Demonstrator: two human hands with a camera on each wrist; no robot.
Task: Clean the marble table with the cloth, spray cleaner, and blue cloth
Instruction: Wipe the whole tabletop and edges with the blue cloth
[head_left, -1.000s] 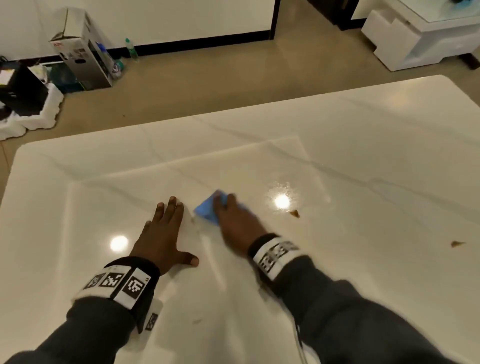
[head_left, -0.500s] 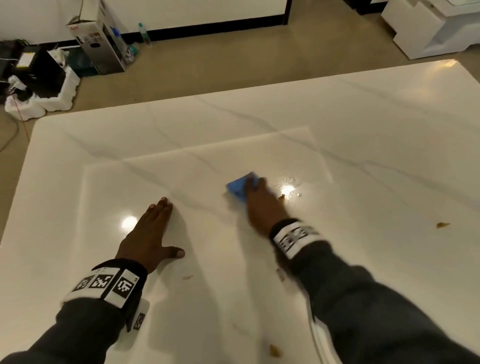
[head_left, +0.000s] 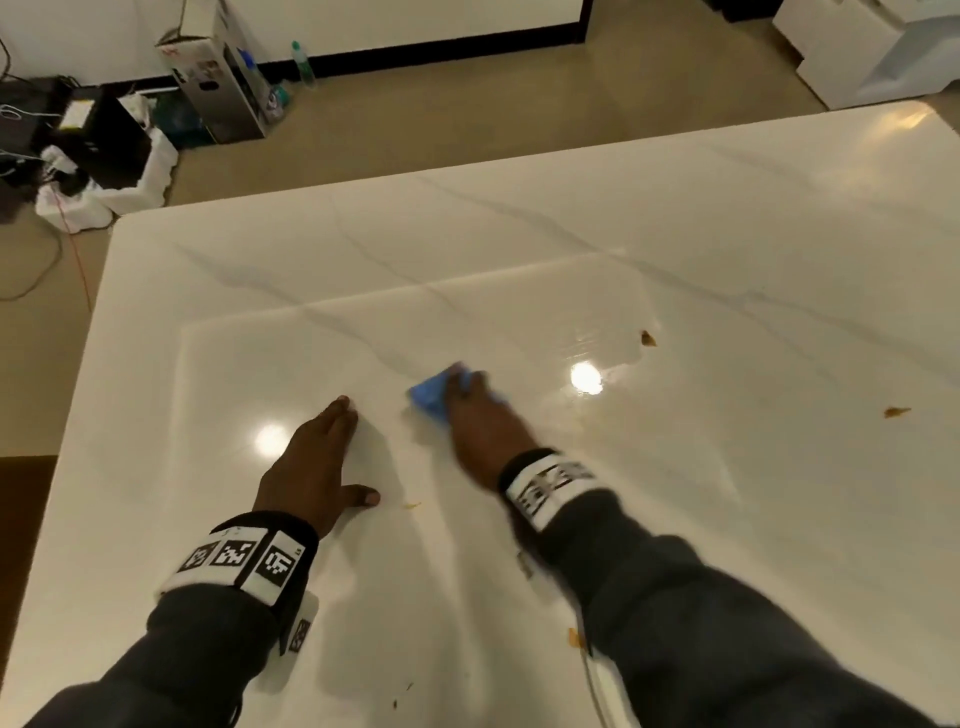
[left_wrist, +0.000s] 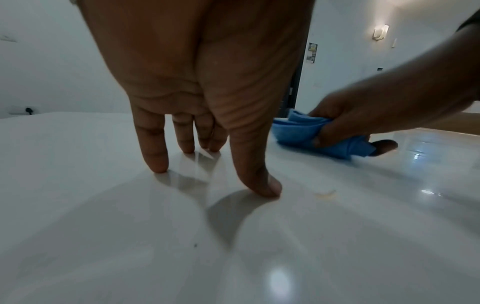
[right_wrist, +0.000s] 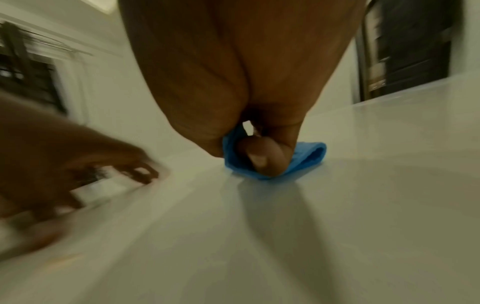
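My right hand (head_left: 480, 415) grips a bunched blue cloth (head_left: 431, 397) and presses it onto the white marble table (head_left: 727, 234), near the middle. In the right wrist view the thumb and fingers curl round the blue cloth (right_wrist: 306, 158). My left hand (head_left: 317, 457) lies flat on the table just left of the cloth, fingers straight and thumb out. In the left wrist view its fingertips (left_wrist: 158, 164) touch the marble, with the blue cloth (left_wrist: 298, 133) held by the right hand (left_wrist: 363, 115) to the right. No spray cleaner or other cloth is in view.
Small brown crumbs lie on the marble: one (head_left: 647, 339) beyond the cloth, one (head_left: 896, 412) at the right, others (head_left: 574, 636) near my right sleeve. A wet glossy patch (head_left: 597, 358) lies right of the cloth. Boxes (head_left: 218, 78) and cables clutter the floor beyond the table's far left.
My right hand has swept the blue cloth to the right and then back left toward the left hand. The left hand has stayed flat on the marble.
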